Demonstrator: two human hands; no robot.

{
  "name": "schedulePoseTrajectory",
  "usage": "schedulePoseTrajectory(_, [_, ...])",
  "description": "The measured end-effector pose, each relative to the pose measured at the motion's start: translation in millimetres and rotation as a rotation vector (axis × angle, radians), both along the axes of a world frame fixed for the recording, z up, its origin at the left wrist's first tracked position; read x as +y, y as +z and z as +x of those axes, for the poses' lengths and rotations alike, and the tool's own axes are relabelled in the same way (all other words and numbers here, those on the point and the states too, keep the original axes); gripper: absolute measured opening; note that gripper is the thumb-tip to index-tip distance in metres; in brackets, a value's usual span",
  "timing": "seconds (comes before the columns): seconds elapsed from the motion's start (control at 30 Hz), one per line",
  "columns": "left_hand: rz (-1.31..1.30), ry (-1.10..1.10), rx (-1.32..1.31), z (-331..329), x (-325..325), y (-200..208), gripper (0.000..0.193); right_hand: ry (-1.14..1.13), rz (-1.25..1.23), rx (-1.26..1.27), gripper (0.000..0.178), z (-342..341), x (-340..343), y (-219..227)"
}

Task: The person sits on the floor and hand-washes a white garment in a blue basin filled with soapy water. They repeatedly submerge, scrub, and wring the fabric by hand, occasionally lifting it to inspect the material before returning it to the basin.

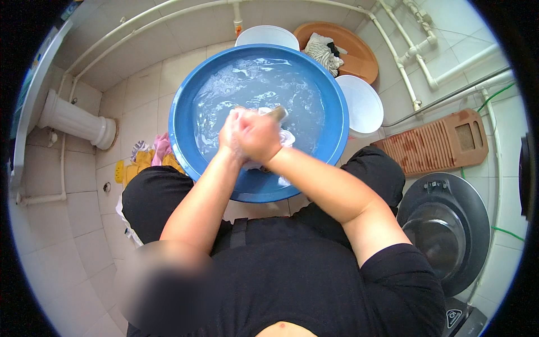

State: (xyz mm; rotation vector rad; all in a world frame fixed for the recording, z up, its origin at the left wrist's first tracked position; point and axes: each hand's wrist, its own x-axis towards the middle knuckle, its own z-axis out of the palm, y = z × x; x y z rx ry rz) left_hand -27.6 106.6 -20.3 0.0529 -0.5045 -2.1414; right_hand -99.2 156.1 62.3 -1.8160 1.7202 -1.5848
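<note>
A round blue tub (175, 121) of cloudy, sudsy water stands in front of me, between my knees. My left hand (231, 133) and my right hand (260, 135) meet over its near half, pressed together and closed on a wet white cloth (287, 138). Folds of the cloth stick out to the right of my hands and below them. A blurred beige-grey piece (278, 113) shows just beyond my right hand; I cannot tell whether it is part of the cloth. Motion blurs my fingers, and some are hidden behind one another.
Behind the tub are a white basin (267, 36) and a brown basin (359, 48) with striped cloth (324, 53). Another white basin (362, 105), a brown washboard (435, 143) and a dark grey basin (477, 208) are on the right. Yellow and pink laundry (161, 147) lies left.
</note>
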Motion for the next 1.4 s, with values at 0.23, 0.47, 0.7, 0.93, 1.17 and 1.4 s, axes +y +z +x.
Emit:
schedulePoseTrajectory(0.23, [0.519,-0.149,-0.518,-4,7,78,0.033,-0.250,0.214,-0.113,0.022,-39,-24,-32])
schedulePoseTrajectory(0.47, [0.360,0.210,-0.475,33,-49,70,0.032,-0.547,0.401,-0.725,0.045,-148,-34,-98])
schedulePoseTrajectory(0.7, [0.149,0.396,-1.170,33,-35,12,0.042,-0.477,0.718,-1.429,0.042,-163,-22,-128])
schedulePoseTrajectory(0.93, [-0.595,0.350,-2.286,16,-11,34,0.087,-0.119,0.743,-0.657,0.061,-140,-28,-107])
schedulePoseTrajectory(1.17, [-1.120,-0.020,-1.649,22,-14,22,0.046,-0.010,0.990,-0.677,0.043,-138,-25,-105])
schedulePoseTrajectory(1.4, [-1.316,0.123,-1.424,19,-8,45,0.024,-0.751,0.556,-0.487,0.035,-174,-32,-123])
